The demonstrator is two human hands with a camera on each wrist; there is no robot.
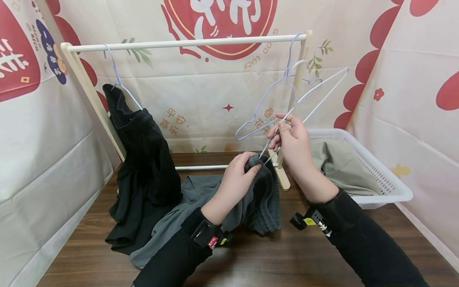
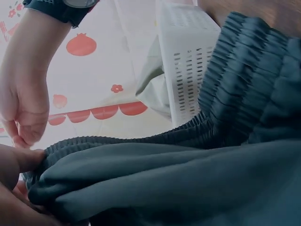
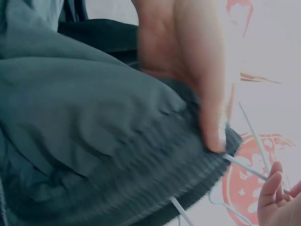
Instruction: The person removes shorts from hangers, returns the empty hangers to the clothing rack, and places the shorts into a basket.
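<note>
Dark grey pants (image 1: 267,203) with a gathered elastic waistband are bunched up in front of me. My left hand (image 1: 234,181) grips the waistband, its thumb pressing on the cloth near the edge in the right wrist view. Above and to the right, my right hand (image 1: 295,145) pinches a white wire hanger (image 1: 326,81) between thumb and fingers. That hanger slants down to the left, and its lower end reaches in at the waistband (image 3: 188,155) beside the left thumb. The part of the hanger inside the pants is hidden by cloth.
A cream clothes rack (image 1: 201,42) stands behind. Black pants (image 1: 150,159) hang at its left on a blue hanger (image 1: 132,97); a bare blue hanger (image 1: 267,92) hangs at its right. A white basket (image 1: 394,187) with a beige garment (image 1: 340,167) stands at the right.
</note>
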